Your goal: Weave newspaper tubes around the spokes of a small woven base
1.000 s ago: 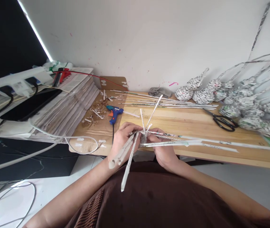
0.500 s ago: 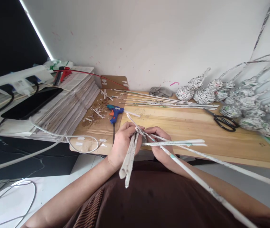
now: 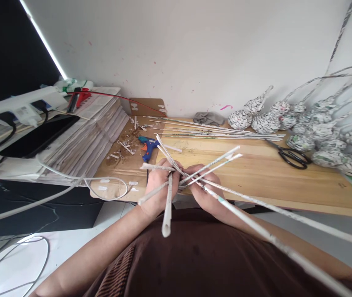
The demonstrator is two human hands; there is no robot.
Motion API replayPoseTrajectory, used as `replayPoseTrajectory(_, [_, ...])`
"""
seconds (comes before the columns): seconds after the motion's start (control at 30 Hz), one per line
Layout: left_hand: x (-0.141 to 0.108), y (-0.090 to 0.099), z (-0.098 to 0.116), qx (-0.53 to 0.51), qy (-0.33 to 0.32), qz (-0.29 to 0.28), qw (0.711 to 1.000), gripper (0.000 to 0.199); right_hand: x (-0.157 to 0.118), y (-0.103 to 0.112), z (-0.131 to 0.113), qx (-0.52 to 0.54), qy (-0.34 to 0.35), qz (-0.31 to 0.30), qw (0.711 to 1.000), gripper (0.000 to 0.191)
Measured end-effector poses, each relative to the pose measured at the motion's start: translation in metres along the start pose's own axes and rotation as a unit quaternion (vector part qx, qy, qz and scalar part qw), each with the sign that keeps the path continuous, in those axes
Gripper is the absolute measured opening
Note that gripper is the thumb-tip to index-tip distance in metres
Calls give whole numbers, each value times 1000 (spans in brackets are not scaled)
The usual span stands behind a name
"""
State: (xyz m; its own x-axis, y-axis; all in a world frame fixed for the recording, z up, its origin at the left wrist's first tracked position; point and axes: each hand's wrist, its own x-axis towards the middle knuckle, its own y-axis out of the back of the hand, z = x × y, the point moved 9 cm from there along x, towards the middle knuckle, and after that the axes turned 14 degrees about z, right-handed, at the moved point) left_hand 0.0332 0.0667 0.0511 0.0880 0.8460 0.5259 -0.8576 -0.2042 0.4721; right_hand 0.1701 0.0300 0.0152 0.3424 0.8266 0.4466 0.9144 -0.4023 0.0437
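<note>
Several rolled newspaper tubes [image 3: 167, 206] cross between my hands, in front of my body at the table's near edge. My left hand [image 3: 158, 181] is closed around their crossing on the left side, with tube ends sticking out over it to the left, up and down. My right hand [image 3: 202, 181] grips the same crossing from the right, its fingertips partly hidden behind the tubes. Two short ends point up and right. A pair of long tubes [image 3: 275, 206] runs over my right hand and forearm toward the lower right.
A blue glue gun [image 3: 150, 147] lies on stained cardboard [image 3: 110, 173] with paper scraps. Behind are loose paper tubes [image 3: 213, 130] and a grey cloth [image 3: 208, 119]. Black scissors [image 3: 293, 158] and woven paper gourds [image 3: 265, 123] sit right. A newspaper stack [image 3: 101, 128] with a phone [image 3: 39, 136] stands left.
The bunched tube ends over my left hand have fanned apart, pointing left, down-left and down. The short pair on the right has swung upward and spread slightly. My hands stay nearly in place.
</note>
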Motion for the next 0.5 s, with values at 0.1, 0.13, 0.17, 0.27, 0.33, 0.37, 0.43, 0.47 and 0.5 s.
replayPoseTrajectory(0.1, [1,-1,4,-10,-16,-5,1000,11,4,1,-12,-22,54,5,998,8])
replayPoseTrajectory(0.13, [2,-1,6,-18,-25,-11,999,11,5,1,-15,-26,70,6,997,10])
replayPoseTrajectory(0.17, [3,0,7,-27,-32,-18,999,12,5,2,-18,-31,81,7,996,11])
replayPoseTrajectory(0.27, [9,5,4,-53,-27,-63,996,7,5,5,-20,-63,100,9,993,12])
replayPoseTrajectory(0.33, [7,0,2,-91,-12,-172,981,23,4,8,-20,-92,104,11,990,12])
replayPoseTrajectory(0.37, [6,0,1,-114,-2,-219,969,34,4,9,-19,-104,103,12,989,12])
replayPoseTrajectory(0.43, [2,2,6,-146,-13,-295,944,46,5,12,-20,-119,105,14,987,13])
replayPoseTrajectory(0.47, [3,5,7,-146,-20,-300,942,41,6,12,-22,-123,110,11,986,13])
replayPoseTrajectory(0.5, [5,8,9,-139,-30,-297,944,37,7,12,-24,-127,116,6,985,13])
